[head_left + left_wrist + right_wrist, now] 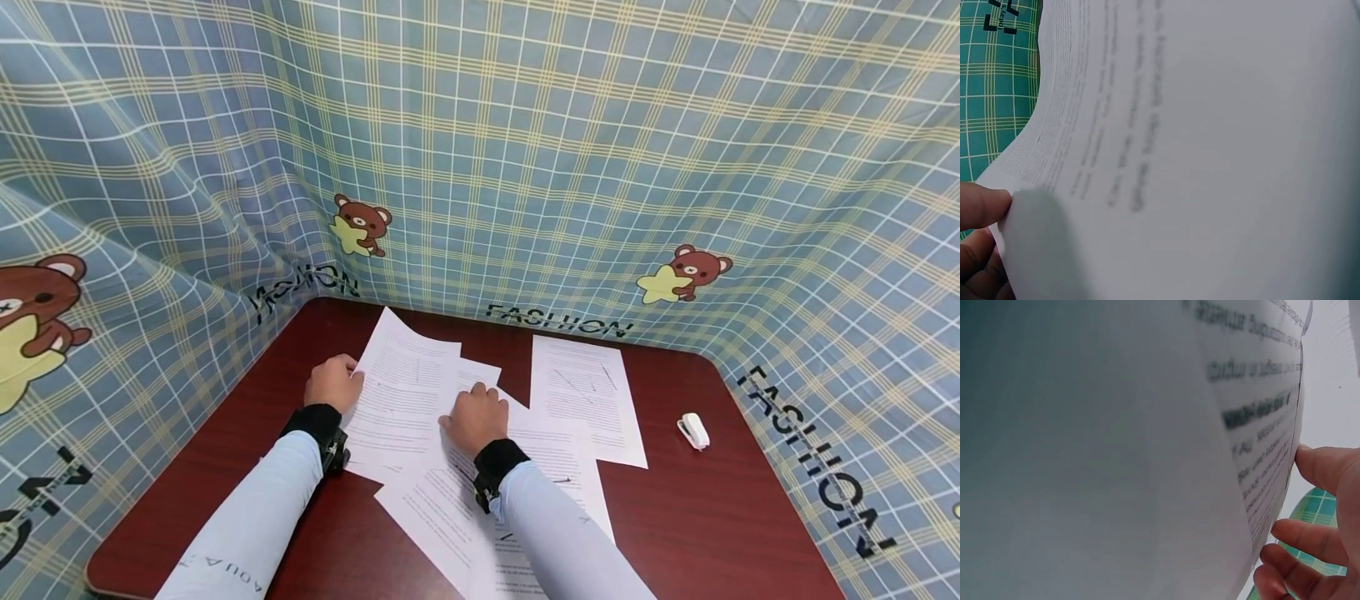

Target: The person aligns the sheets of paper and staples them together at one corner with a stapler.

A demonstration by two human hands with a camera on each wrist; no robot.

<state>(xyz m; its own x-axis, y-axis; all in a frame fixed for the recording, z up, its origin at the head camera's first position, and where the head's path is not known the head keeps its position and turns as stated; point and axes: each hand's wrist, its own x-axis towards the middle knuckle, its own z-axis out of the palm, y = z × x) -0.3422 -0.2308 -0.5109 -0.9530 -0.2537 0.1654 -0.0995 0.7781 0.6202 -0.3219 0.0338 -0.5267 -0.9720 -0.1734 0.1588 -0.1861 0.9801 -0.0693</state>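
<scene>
From the head view: printed sheets all over the dark red table [697,517], and both hands are in among them. The left hand [332,385] is at the edge of the left-hand sheet [401,392]; the right hand [478,417] is over on that sheet's other side, where more pages [435,508] overlap toward the person. Farther right, another marked sheet [588,392] lies at its own angle, its near end meeting the overlapping pages. And out by the table's right side – a small white stapler, by its look [694,431], with no hand on it.

How far along? Early, I'd judge: the pages are out and taken hold of, but they fan in different directions, not squared into one even stack, and no fastening shows.

Over to the left wrist: the thumb [985,206] lies over the sheet's edge, fingers beneath – a pinch, with the page bowing.

Right wrist now: thumb and fingertips meet the edge of curved paper, fingers bent. Whether they truly clamp it, or which page it is, I can't tell.
</scene>
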